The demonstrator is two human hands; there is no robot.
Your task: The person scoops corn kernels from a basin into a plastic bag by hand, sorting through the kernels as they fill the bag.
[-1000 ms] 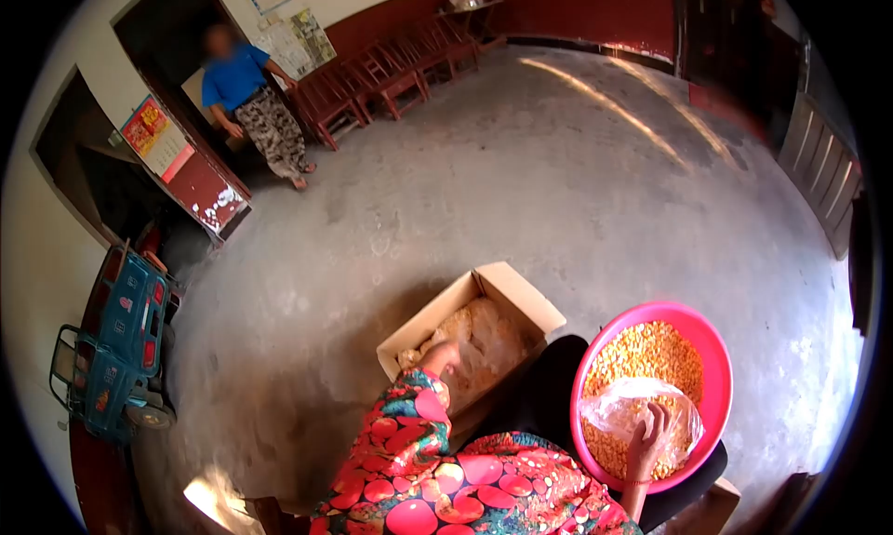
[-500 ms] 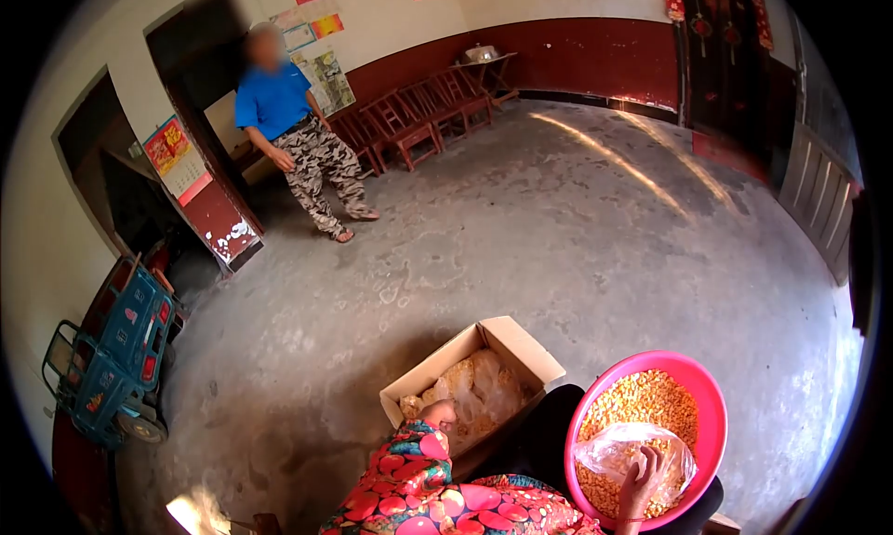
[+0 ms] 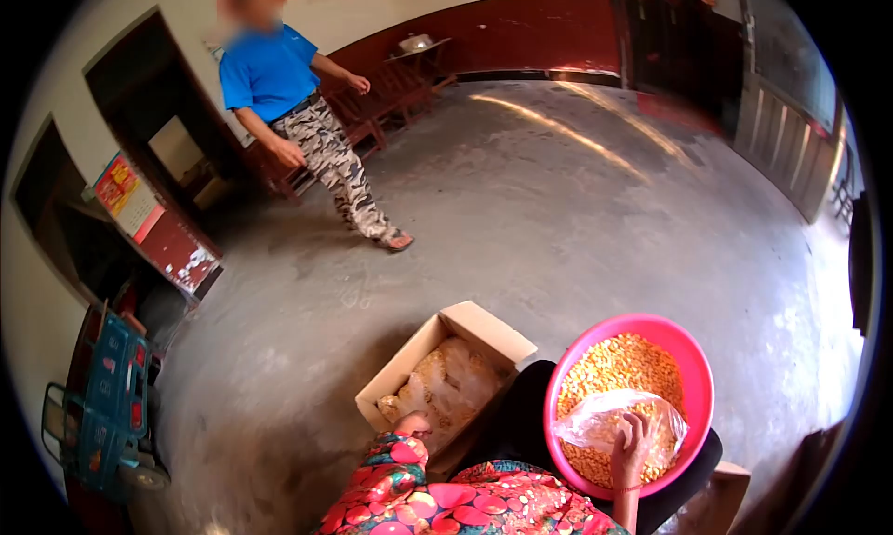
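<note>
Clear plastic bag (image 3: 595, 421): located inside the pink basin (image 3: 705, 400), on top of the loose yellow kernels (image 3: 621, 360); we see kernels through its film, but cannot make out its mouth. From left to right, we note the following. The blue vehicle (image 3: 113, 386) stands near the wall, its far side hidden. A person (image 3: 279, 79) in a blue shirt stands beyond, face blurred, partly covering the wooden chairs (image 3: 372, 116). The cardboard box (image 3: 395, 366) holds film-wrapped yellowish contents (image 3: 446, 381), their lower part hidden by our sleeve. Our left hand (image 3: 414, 425) is at the box's near end; its fingers are too indistinct for us to tell open from closed. Our right hand (image 3: 630, 449) has bent fingers against the bag; we cannot tell whether they grip the film. A second box (image 3: 732, 488), lower right, is mostly hidden.
</note>
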